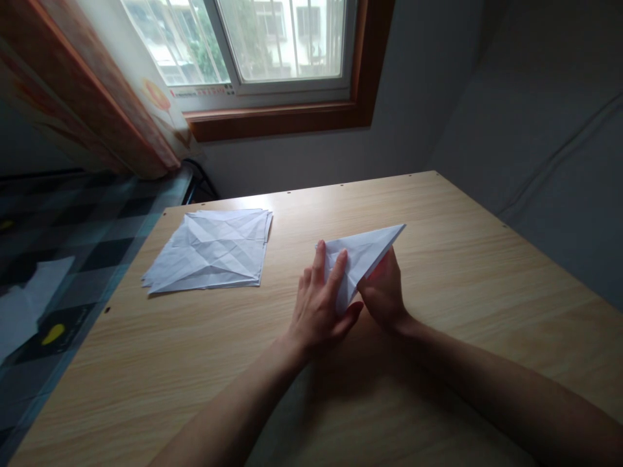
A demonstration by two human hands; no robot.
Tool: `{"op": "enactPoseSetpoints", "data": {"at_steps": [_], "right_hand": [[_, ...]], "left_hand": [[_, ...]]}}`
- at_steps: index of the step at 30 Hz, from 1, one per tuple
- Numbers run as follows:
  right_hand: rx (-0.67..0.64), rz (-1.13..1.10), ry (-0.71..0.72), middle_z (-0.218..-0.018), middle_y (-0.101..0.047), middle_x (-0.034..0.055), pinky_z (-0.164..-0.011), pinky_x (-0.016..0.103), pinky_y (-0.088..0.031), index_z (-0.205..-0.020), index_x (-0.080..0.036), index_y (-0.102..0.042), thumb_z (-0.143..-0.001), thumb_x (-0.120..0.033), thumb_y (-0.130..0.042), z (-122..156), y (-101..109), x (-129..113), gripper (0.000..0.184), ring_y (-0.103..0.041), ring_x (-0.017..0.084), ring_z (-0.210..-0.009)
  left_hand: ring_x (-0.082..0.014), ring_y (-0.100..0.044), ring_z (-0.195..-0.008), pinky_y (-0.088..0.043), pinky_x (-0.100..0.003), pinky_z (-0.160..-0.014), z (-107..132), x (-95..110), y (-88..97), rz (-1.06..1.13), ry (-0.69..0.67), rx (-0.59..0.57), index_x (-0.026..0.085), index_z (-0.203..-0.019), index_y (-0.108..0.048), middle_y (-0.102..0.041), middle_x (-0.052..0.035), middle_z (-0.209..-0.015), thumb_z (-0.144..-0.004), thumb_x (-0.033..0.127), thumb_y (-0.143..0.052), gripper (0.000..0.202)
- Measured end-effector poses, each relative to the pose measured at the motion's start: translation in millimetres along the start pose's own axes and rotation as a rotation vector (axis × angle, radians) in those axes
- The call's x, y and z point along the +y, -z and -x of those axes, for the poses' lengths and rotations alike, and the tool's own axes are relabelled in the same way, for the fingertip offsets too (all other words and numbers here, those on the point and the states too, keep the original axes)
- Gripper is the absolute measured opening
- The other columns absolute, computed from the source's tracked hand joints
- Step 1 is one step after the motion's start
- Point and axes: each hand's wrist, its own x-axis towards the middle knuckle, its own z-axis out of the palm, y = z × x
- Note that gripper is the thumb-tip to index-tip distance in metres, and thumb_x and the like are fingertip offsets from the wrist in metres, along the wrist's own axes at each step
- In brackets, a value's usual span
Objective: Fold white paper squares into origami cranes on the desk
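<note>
A folded sheet of white paper (363,253), roughly triangular with one long point toward the upper right, is between my two hands over the table. My left hand (318,298) grips its left part, with fingers laid across the upper face and the thumb by the lower edge. Behind and under the paper's right side is my right hand (384,292), closed on it; most of its fingers are hidden by the paper. To the left lies a stack of creased white paper sheets (219,250), apart from both hands.
The light wooden table (487,292) reaches back toward the wall below a window (287,45). At left, a surface with a dark checked cover (121,220) carries some loose white paper (29,305). A patterned curtain (97,84) hangs beside the window.
</note>
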Motion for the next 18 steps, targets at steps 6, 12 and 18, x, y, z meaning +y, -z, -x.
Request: {"op": "enactPoseSetpoints", "data": {"at_steps": [6, 12, 18], "right_hand": [[0.163, 0.119, 0.001, -0.088, -0.068, 0.0044, -0.06, 0.032, -0.056, -0.092, -0.023, -0.052, -0.064, -0.026, -0.079, -2.0, -0.7, 1.5, 0.039, -0.064, 0.02, -0.074], [0.074, 0.216, 0.021, -0.073, -0.064, -0.0009, -0.057, 0.03, -0.051, -0.084, -0.022, -0.058, -0.069, -0.021, -0.071, -1.1, 1.9, 11.6, 0.02, -0.059, 0.017, -0.063], [-0.156, 0.242, 0.115, -0.083, -0.066, 0.0017, -0.06, 0.029, -0.051, -0.088, -0.021, -0.066, -0.075, -0.02, -0.062, -12.9, 11.1, 14.6, 0.014, -0.061, 0.017, -0.069]], "left_hand": [[-0.044, -0.022, -0.142, -0.033, -0.06, -0.105, -1.8, 2.3, 0.5, 0.044, -0.076, -0.022, 0.032, -0.153, -0.006, 0.001, -0.0149, -0.162, -0.088, 0.034, -0.057, 0.083], [-0.0313, -0.04, -0.136, -0.041, -0.049, -0.106, -3.0, 2.4, 2.7, 0.16, 0.075, 0.195, 0.025, -0.145, -0.031, -0.032, -0.0155, -0.153, -0.09, 0.027, -0.054, 0.06], [-0.021, -0.062, -0.1, -0.054, -0.035, -0.084, -9.5, -10.5, 3.5, 0.232, 0.307, 0.398, 0.02, -0.11, -0.062, -0.064, -0.0066, -0.111, -0.087, 0.022, -0.053, 0.025]]}}
